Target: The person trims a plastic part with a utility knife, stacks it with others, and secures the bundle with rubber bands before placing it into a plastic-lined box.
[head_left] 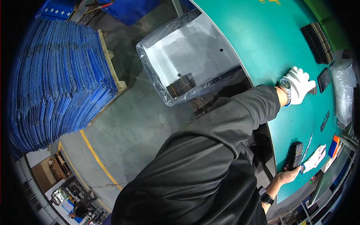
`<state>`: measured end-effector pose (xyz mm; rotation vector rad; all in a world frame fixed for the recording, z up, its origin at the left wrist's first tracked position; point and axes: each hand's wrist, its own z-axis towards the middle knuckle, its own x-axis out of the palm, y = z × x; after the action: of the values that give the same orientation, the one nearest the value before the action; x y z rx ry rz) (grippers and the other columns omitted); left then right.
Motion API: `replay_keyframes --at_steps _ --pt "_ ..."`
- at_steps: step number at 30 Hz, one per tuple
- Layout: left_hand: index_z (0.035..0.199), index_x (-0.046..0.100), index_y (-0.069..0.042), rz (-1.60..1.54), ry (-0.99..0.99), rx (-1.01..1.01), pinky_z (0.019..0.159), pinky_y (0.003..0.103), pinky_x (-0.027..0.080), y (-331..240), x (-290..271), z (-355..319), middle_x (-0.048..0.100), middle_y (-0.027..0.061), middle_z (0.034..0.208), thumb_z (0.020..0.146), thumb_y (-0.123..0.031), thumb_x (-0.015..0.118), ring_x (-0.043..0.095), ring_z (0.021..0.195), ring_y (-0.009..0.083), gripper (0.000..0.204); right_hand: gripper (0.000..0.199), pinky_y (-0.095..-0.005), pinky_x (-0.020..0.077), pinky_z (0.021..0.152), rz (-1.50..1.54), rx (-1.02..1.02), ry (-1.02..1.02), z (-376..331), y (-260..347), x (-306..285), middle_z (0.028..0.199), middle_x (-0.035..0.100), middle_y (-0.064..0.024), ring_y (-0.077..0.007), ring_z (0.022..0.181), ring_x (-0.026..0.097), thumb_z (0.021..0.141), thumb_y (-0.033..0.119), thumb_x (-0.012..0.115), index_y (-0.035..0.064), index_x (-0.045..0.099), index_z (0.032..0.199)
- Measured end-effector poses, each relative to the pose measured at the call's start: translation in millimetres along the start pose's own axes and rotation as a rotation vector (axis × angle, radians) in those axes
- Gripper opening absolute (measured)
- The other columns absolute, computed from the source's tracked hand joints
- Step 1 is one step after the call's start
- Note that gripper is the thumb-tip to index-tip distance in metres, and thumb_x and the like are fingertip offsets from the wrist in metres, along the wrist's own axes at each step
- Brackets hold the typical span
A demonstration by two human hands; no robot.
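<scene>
A white glove covers my left hand [299,84], with a metal wristwatch above its cuff. Its fingers are closed over a small dark piece [313,90], mostly hidden under the glove. My right hand [288,176], bare with a black band on the wrist, is at the near end of a bundle of black ridged strips [296,154] tied with a yellow band. Thumb and fingers close around that end. Just beyond the right fingertips lies a white glove [315,159] with a blue cuff. A thin pen-like tool [308,145] rests beside the bundle.
The green table [258,33] carries a row of banded black strips [317,43], a black phone-like slab [324,80], clear plastic bags [342,90] and flat black pieces [325,121]. Left of it stands a plastic-lined box [195,48] with banded strips inside. Blue sheets [63,80] are stacked on a pallet.
</scene>
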<state>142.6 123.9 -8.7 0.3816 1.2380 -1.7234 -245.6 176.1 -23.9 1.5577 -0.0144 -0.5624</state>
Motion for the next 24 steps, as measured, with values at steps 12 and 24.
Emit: replay_keyframes --at_steps 12,24 --pt "0.121 0.066 -0.028 0.1 -0.158 -0.233 0.088 0.051 0.047 56.3 -66.3 21.7 0.065 0.0159 0.11 0.093 -0.027 0.057 0.063 0.104 0.0355 0.029 0.042 -0.024 0.037 0.049 0.045 0.023 0.0 -10.2 6.5 2.4 0.077 0.061 -0.0063 -0.0132 0.057 0.053 0.104 0.042 0.058 0.0006 0.062 0.101" --pt "0.131 0.063 -0.003 -0.094 -0.924 -0.512 0.096 0.038 0.053 158.9 -204.9 -159.1 0.07 0.016 0.117 0.1 -0.019 0.064 0.066 0.108 0.0252 0.036 0.038 -0.0241 0.0411 0.052 0.113 0.052 0.047 -10.2 10.3 4.5 0.091 0.064 -0.0071 -0.0134 0.061 0.055 0.107 0.033 0.055 -0.0013 0.063 0.12"
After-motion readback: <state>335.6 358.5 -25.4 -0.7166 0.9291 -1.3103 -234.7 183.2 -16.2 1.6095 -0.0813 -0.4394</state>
